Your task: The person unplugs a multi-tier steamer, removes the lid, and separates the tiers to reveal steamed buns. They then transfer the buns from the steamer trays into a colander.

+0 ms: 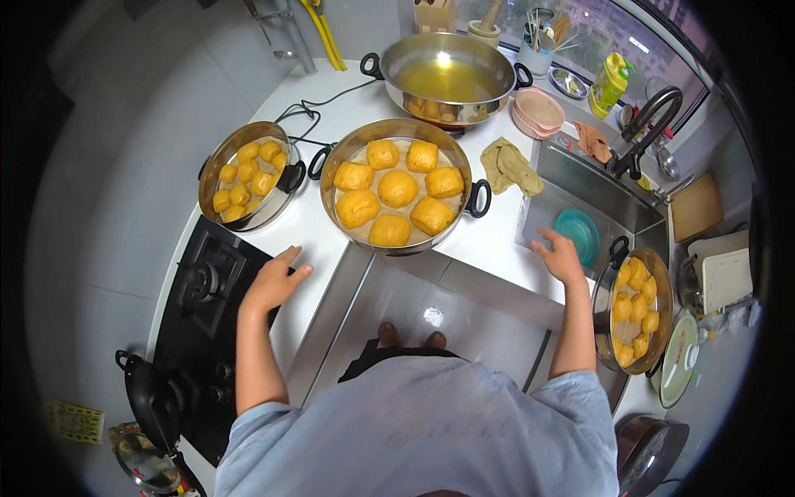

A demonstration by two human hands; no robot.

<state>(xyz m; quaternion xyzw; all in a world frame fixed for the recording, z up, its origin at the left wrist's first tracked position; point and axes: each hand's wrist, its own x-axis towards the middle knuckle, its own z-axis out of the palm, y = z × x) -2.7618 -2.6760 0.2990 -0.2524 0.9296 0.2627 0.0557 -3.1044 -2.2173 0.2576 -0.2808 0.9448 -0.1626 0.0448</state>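
My left hand (275,279), empty with its fingers apart, hovers by the counter's edge and the gas hob. My right hand (557,253) is also empty, fingers spread, over the front of the sink. Between and beyond them, a steel steamer tier (397,247) holds several yellow buns (397,189) on a pale liner. A smaller-looking tier (214,149) of yellow buns stands to the left, and another tier (664,292) of buns is to the right of my right forearm. At the back, a wide steel pot (446,102) contains yellowish liquid.
A folded cloth (510,166) lies beside the sink (546,211), which holds a teal basin (577,233). Pink bowls (538,112) stand near the black faucet (646,133). A black cable (307,112) runs behind the tiers. A black wok (149,397) rests near the gas hob (205,348).
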